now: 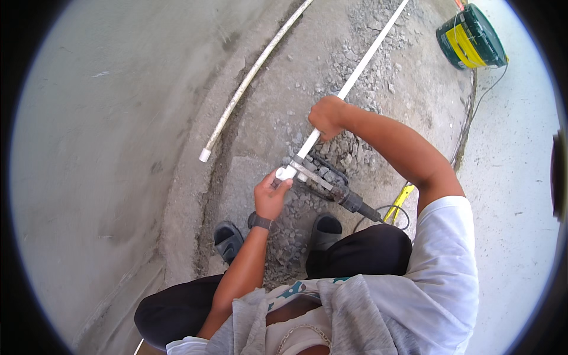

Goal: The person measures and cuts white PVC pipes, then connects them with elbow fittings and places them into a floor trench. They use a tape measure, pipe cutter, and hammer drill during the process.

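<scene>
My left hand (271,197) grips a short white plastic fitting (285,174) at the near end of a long white pipe (371,47). My right hand (326,118) is closed around that pipe farther up. A black and grey power tool (355,201) with a cable lies on broken concrete beneath the pipe's near end, just right of the fitting. An older, speckled white pipe (248,83) with a clean white end piece (205,155) lies apart along a groove to the left.
A green bucket (482,41) with a yellow band stands at the upper right, a cable beside it. A yellow object (401,198) lies right of the tool. Rubble (378,65) covers parts of the floor. A grey wall or slab (89,148) borders the left; my sandalled feet are below my hands.
</scene>
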Demonstrator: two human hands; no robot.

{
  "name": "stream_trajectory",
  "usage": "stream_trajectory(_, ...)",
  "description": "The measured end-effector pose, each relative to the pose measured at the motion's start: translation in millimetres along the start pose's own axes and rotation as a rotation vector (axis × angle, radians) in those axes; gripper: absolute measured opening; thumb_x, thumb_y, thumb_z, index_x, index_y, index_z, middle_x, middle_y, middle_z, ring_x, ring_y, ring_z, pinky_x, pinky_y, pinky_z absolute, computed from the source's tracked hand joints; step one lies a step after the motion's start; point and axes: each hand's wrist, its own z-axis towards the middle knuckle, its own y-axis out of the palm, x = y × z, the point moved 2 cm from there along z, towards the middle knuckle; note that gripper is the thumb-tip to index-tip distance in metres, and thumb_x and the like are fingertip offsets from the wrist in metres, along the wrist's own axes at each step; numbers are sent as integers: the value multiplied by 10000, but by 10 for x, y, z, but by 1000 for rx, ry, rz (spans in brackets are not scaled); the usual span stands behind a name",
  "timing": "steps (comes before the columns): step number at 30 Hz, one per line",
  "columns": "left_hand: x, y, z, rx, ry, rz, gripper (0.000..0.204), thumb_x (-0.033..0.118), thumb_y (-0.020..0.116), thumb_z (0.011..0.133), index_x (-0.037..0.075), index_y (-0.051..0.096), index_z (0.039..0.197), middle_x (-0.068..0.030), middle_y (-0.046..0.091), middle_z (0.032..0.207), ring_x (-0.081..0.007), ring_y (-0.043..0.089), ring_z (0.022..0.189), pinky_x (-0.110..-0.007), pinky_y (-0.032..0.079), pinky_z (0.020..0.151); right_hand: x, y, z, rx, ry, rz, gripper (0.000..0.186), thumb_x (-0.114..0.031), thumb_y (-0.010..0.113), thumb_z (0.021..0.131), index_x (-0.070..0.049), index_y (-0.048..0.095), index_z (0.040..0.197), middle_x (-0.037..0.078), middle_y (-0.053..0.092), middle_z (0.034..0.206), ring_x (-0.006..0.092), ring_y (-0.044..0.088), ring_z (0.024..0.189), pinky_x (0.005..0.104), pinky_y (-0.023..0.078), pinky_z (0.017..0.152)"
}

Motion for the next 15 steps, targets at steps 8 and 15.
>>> stream_trajectory(8, 43, 31, -40, 40, 4, -16, 361, 77, 713, 883, -62, 595, 1195, -62, 686, 1022, -92, 632, 881, -250, 508, 789, -65, 16, -374, 418, -95, 381, 372, -482, 742, 742, -134, 654, 842, 74, 644, 786, 286, 620, 855, 397, 384, 842)
stream_trajectory(15, 33, -74, -86, 110, 91, 237, 373, 142, 737, 870, -34, 610, 1174, -86, 684, 993, -120, 649, 856, -278, 516, 739, -150, 72, -328, 435, -62, 459, 405, -538, 719, 780, -146, 661, 863, 73, 638, 831, 271, 601, 909, 382, 358, 873)
